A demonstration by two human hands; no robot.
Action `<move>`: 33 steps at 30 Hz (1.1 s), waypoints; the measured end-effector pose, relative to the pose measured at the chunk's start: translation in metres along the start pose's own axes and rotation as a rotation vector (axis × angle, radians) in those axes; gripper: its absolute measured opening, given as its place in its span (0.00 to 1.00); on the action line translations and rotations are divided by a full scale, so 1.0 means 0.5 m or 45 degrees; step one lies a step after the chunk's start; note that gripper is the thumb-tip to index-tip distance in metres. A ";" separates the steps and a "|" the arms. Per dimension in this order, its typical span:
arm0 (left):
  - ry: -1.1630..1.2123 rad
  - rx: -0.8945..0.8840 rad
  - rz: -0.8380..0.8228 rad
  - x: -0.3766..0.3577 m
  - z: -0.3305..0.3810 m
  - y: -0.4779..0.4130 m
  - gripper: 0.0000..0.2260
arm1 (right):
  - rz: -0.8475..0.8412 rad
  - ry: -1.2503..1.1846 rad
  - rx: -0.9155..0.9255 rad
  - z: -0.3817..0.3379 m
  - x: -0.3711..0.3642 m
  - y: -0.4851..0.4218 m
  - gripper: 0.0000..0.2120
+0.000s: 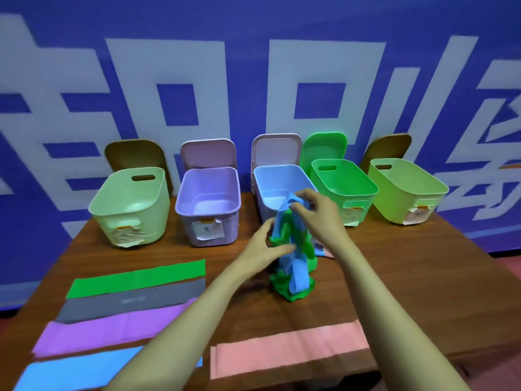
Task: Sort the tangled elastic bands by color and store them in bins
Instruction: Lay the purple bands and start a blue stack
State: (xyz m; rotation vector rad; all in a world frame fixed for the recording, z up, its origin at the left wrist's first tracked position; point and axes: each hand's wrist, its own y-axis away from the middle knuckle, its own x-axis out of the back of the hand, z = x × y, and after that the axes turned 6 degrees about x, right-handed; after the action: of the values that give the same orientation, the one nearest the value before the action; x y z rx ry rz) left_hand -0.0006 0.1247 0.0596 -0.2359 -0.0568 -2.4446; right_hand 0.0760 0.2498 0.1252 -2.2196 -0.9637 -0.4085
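Flat bands, lower left: green band point(138, 277), grey band point(132, 300), purple band point(112, 331) and blue band point(76, 371), spread out side by side, well apart from both hands; left forearm crossing over the right ends of the purple and blue ones.
Pale green bin point(158, 218): far left of the row at the back, open, tilted, brown lid leaning behind it.
Lilac bin point(186, 227): just right of it, open, paper label on the front wall.
Left hand point(267, 246): centre of frame, pinching the green part of the tangle at mid height.
Tangle of bands point(293, 263): green and blue twisted together, held up between the two hands, lower end bunched on the surface.
Right hand point(318, 213): above and right of the left, fingers curled round the blue top of the tangle.
Pale blue bin point(282, 167): directly behind the raised tangle, open.
Pink band point(287, 351): flat, lower centre, between the two forearms.
Green bin point(352, 182): right of the hands, green lid behind.
Yellow-green bin point(394, 204): far right, tilted.
Surface point(394, 277): brown wood grain.
Backdrop: blue wall with large white characters.
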 end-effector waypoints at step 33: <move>-0.237 -0.168 0.376 0.158 0.045 0.031 0.14 | -0.053 -0.691 -0.499 -0.008 -0.057 -0.033 0.10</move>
State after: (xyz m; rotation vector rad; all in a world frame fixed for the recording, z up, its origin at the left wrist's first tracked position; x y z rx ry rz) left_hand -0.0473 0.0655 0.0958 -0.4941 0.0551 -2.1289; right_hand 0.0444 0.2401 0.1210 -2.7454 -1.2951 0.0027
